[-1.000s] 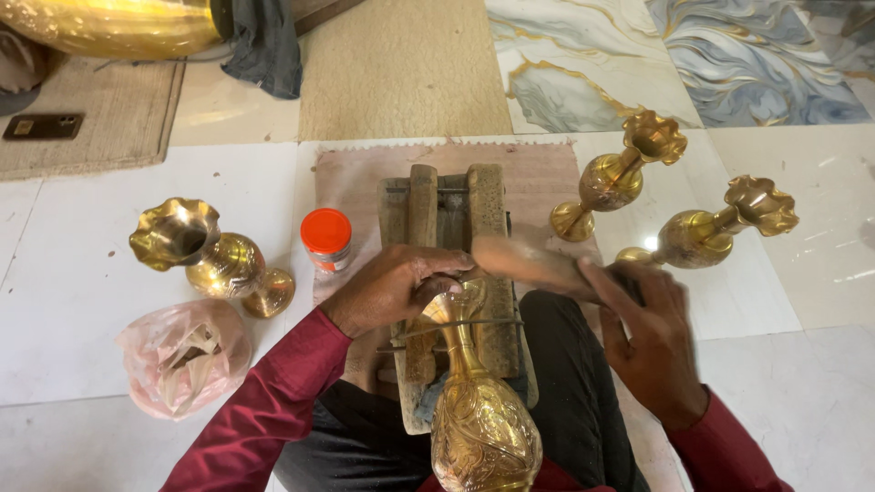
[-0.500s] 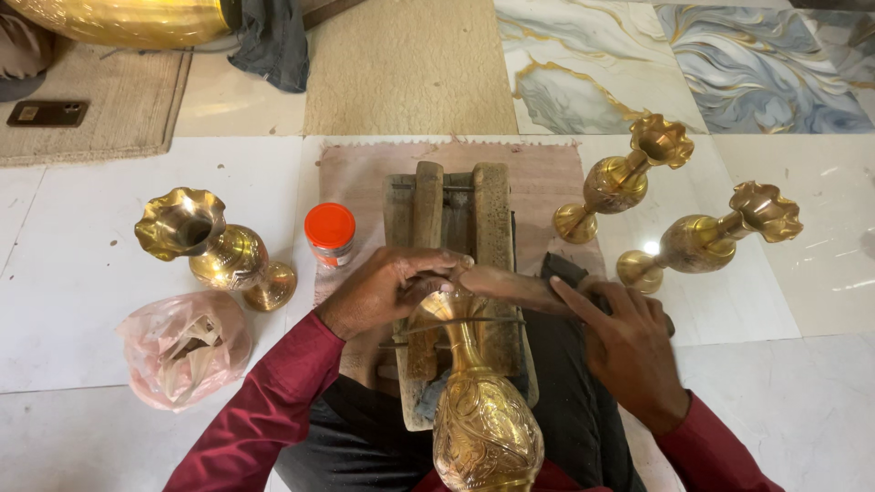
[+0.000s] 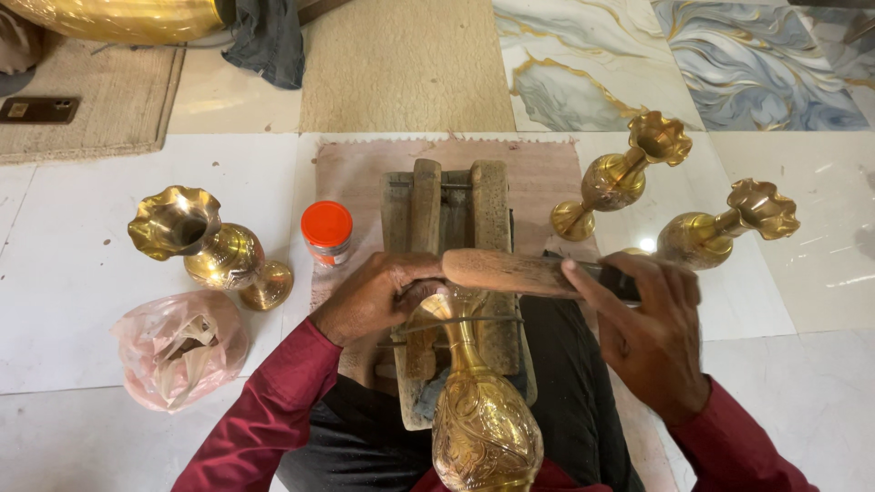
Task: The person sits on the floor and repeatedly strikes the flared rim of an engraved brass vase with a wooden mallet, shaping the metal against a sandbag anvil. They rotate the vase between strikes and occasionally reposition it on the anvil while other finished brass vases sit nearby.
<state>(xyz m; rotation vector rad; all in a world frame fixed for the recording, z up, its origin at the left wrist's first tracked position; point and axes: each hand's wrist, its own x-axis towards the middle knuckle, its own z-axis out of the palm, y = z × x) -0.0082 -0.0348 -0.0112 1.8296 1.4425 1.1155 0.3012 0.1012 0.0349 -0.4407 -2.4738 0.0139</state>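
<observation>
An engraved brass vase [image 3: 485,428] lies on a wooden block stand [image 3: 447,214] in my lap, its neck pointing away from me. My left hand [image 3: 374,296] grips the vase's rim and neck, steadying it on the stand. My right hand [image 3: 652,337] holds a wooden-handled tool [image 3: 510,271] crosswise, its tip meeting the vase's mouth under my left fingers. The tool's working end is hidden by my left hand.
A brass vase [image 3: 205,246] stands at the left beside a pink plastic bag [image 3: 178,346]. An orange-lidded jar [image 3: 326,232] sits near the stand. Two more brass vases [image 3: 620,173] [image 3: 720,228] stand at the right. A cloth mat [image 3: 547,173] lies under the stand.
My right hand has shifted right and the wooden tool handle now lies nearly level across the vase's mouth. My left hand stays on the rim.
</observation>
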